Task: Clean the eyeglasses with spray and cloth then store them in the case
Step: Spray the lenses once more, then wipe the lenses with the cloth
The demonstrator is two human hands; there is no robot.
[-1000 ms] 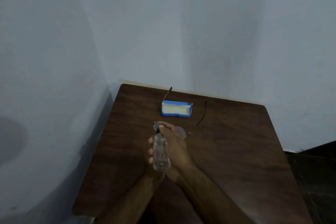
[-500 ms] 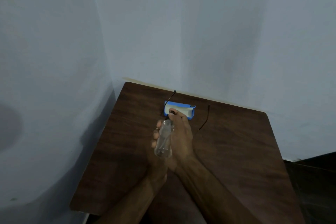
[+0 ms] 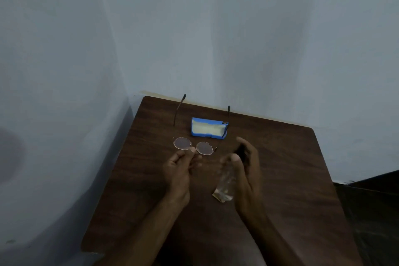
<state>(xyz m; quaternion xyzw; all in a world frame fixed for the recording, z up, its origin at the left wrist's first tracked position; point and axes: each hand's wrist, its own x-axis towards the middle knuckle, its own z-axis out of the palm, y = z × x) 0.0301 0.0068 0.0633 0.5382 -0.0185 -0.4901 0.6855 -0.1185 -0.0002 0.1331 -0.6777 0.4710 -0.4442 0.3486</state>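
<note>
Round-lensed eyeglasses (image 3: 204,148) with thin metal rims are held above the table, their dark temples pointing away toward the wall. My left hand (image 3: 180,167) pinches them at the bridge between thumb and fingertips. To the right, my right hand (image 3: 248,170) holds a clear spray bottle (image 3: 225,181) with a dark nozzle, thumb against its upper body and fingers behind it, blurred. A blue glasses case (image 3: 208,130) lies open on the table beyond the hands, its inside pale. No separate cloth shows.
The dark wooden table (image 3: 291,179) stands in a corner, with grey walls close behind it and on its left. Its right edge drops to a dark floor. Bare wood lies right of my right hand and near the front edge.
My hands, stacked together before, have come apart. The bottle has moved right and lower with my right hand, and the eyeglasses now show on the left.
</note>
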